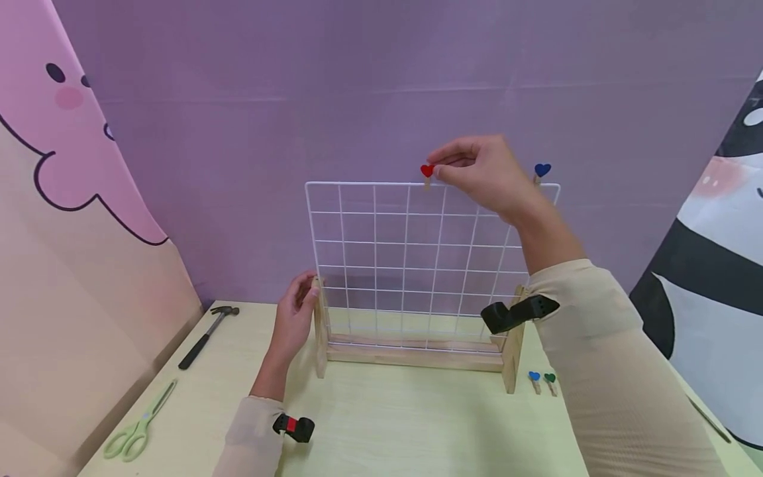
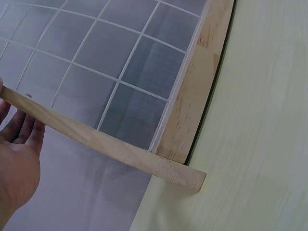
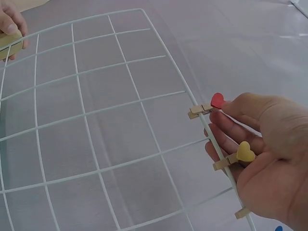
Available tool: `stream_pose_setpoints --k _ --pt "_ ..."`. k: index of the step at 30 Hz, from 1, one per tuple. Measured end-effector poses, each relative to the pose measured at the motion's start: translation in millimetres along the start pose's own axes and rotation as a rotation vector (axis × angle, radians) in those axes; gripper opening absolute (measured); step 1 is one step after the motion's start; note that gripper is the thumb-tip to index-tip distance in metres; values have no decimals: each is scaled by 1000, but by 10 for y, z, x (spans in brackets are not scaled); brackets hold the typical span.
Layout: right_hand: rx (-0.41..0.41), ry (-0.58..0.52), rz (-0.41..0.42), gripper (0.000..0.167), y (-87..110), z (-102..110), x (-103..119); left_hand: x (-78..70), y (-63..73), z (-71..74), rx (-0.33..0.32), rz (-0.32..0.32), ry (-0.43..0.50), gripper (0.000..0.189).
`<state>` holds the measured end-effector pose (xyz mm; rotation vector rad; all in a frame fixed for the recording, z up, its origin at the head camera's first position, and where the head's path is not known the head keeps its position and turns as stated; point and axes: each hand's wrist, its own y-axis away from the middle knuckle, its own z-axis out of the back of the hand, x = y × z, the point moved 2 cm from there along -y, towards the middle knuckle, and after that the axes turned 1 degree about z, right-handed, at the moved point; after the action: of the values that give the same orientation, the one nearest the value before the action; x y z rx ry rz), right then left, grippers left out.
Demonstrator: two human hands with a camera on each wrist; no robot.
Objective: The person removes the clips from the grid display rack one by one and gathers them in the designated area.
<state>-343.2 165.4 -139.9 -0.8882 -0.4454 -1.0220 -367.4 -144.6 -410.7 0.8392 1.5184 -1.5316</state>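
While the right hand (image 1: 485, 169) pinches the red heart clip (image 1: 427, 171) on the top wire (image 1: 357, 182) of the white grid (image 1: 406, 244), upper centre of the head view, the left hand (image 1: 294, 315) grips the wooden post (image 1: 322, 331), left of centre; the hands stand well apart. A yellow heart clip (image 3: 244, 152), lower right in the right wrist view, is fixed to the same wire.

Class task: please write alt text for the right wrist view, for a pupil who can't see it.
The right hand pinches a red heart-topped clothespin on the edge of a white wire grid. Below it on that edge is a yellow heart-topped clothespin; at upper left, the left hand grips a wooden upright.
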Motion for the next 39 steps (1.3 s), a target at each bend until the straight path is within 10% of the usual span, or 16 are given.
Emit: stream_pose_setpoints --k 39 --pt "-133 -89 -37 23 48 -116 -7 20 10 23 4 -2 13 37"
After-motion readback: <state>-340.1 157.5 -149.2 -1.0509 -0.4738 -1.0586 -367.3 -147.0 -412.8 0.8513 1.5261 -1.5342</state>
